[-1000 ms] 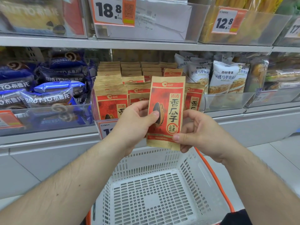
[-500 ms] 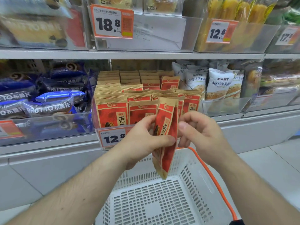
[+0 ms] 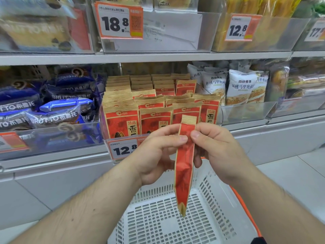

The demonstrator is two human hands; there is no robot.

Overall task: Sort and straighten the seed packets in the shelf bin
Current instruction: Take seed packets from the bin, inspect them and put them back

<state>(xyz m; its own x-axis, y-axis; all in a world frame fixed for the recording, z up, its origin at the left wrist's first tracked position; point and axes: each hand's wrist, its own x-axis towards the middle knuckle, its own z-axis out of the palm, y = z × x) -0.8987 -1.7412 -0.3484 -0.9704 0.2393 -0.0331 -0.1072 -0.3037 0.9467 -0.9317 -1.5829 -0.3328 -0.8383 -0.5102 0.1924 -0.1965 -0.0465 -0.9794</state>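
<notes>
A red and tan seed packet [image 3: 184,166] hangs edge-on in front of the shelf, over the basket. My left hand [image 3: 158,152] pinches its upper part from the left, thumb tip on the red side. My right hand [image 3: 216,148] pinches the same spot from the right. Behind them the clear shelf bin [image 3: 103,131] holds several rows of matching seed packets [image 3: 121,118] standing upright; one packet at the back right [image 3: 185,87] leans askew.
A white perforated basket [image 3: 158,217] with an orange handle [image 3: 246,208] sits below my hands. Blue snack packs [image 3: 58,110] fill the bin on the left, white bread bags [image 3: 241,85] the bin on the right. Price tags hang along the shelf fronts.
The packet has turned from facing me flat to edge-on between both hands and dropped slightly. My view has shifted down a little along the shelf.
</notes>
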